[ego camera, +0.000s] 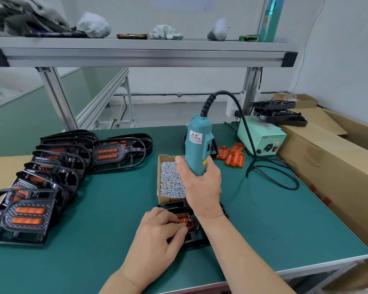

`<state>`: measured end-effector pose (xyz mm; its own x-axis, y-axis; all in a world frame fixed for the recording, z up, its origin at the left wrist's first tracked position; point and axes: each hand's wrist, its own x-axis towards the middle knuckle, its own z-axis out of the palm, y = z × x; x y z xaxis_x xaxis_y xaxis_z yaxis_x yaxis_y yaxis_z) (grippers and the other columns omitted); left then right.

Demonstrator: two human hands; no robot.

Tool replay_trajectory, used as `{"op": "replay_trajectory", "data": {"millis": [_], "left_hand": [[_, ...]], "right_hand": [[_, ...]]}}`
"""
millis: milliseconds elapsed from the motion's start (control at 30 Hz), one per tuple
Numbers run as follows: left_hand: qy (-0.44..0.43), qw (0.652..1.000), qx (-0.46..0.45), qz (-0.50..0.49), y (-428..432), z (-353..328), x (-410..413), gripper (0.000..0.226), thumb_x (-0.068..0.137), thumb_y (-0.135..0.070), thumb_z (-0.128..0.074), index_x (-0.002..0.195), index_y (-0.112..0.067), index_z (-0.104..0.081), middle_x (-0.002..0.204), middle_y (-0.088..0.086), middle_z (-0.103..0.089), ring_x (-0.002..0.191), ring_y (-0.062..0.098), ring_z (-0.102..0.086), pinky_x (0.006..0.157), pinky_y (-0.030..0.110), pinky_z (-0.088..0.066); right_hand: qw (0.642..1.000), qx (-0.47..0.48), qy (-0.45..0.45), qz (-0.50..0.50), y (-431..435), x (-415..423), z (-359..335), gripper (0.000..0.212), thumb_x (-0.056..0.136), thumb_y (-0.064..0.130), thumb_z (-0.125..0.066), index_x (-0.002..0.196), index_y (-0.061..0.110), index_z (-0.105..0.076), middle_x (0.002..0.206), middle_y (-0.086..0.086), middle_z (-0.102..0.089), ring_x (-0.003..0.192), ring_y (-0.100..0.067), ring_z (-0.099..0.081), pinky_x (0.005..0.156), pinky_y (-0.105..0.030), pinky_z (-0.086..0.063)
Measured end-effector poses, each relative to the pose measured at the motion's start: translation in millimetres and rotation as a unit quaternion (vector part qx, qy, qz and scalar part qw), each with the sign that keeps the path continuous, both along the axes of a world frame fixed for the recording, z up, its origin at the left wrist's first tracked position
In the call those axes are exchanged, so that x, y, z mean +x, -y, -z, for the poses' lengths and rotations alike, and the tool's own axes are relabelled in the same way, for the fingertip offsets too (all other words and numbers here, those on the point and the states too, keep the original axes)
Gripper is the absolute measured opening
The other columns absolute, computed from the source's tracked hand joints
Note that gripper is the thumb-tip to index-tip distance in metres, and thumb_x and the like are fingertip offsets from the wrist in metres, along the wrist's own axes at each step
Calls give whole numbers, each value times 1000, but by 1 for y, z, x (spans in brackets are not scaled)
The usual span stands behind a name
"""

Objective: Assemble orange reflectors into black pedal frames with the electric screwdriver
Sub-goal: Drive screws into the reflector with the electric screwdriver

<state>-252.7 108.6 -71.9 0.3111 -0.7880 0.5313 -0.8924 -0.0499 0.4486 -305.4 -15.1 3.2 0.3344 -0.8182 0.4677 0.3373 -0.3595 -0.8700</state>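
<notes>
While the green bench (94, 209) bears the black pedal frame (174, 206) near its front edge, the right hand (202, 187), curled round the upright electric screwdriver (198, 145), should drive plumb as the left hand (155, 234) pinches the orange reflector (186, 221) steady inside it.

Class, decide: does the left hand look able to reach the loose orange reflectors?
Probably not: the left hand holds a reflector in the pedal frame, and the right hand, gripping the electric screwdriver, crosses between.
</notes>
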Motion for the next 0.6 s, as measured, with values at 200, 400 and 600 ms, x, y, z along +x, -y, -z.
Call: {"op": "replay_trajectory", "data": {"millis": [200,400,600], "left_hand": [[-1,1000,-5,3,1,0,1,33,94,-39,-54,80,-25,-80,86,-15,-64,87,13,-57,77,39,-50],[0,1000,-13,5,0,0,1,31,93,-40,-55,79,-27,-79,86,-17,-63,87,11,-57,77,36,-49],[-32,999,-2,7,1,-2,3,30,92,-41,-54,80,-29,-79,88,-20,-63,90,8,-56,83,35,-46]], "right_hand": [[1000,9,-22,-17,3,2,-2,18,84,25,-74,76,27,-58,56,16,-51,48,-3,-45,47,-16,-39],[998,2,-10,-67,2,-6,-9,18,82,32,-75,79,19,-62,61,9,-56,55,-11,-51,55,-24,-47],[989,112,83,-51,14,-9,-25,12,82,28,-78,76,29,-67,60,2,-57,55,-10,-53,59,-22,-48]]}}
